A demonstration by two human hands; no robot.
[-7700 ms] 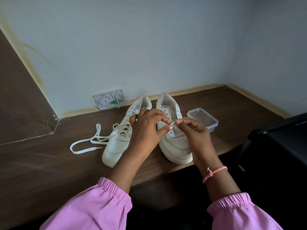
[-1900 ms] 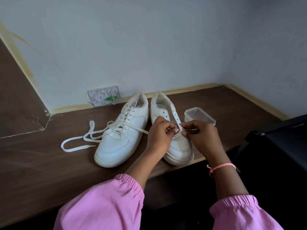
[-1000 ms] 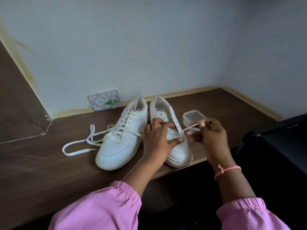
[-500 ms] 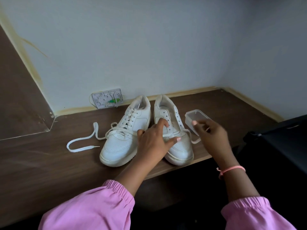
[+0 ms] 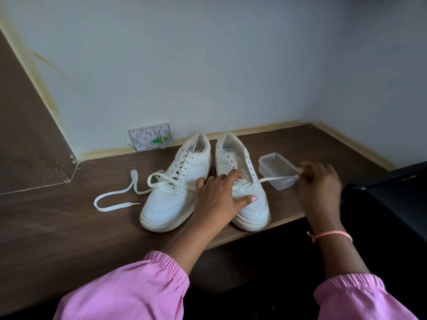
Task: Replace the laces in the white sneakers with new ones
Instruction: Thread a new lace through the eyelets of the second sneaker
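Two white sneakers stand side by side on the brown wooden shelf (image 5: pixel 57 227), toes toward me. The left sneaker (image 5: pixel 171 188) is laced, and its long white lace (image 5: pixel 115 199) trails off to the left over the wood. My left hand (image 5: pixel 219 197) rests flat with spread fingers on the toe and lower eyelets of the right sneaker (image 5: pixel 245 181). My right hand (image 5: pixel 318 185), blurred, pinches a white lace (image 5: pixel 277 179) stretched taut rightward from a lower eyelet of that sneaker.
A small clear plastic container (image 5: pixel 277 169) sits just right of the right sneaker, behind the taut lace. A white wall plate (image 5: pixel 151 139) leans at the back wall. A black object (image 5: pixel 392 195) stands at the right, past the shelf's front edge.
My right hand has pulled the lace out to the right until taut, from a slack loop half a second ago. My left hand has stayed pressed on the right sneaker.
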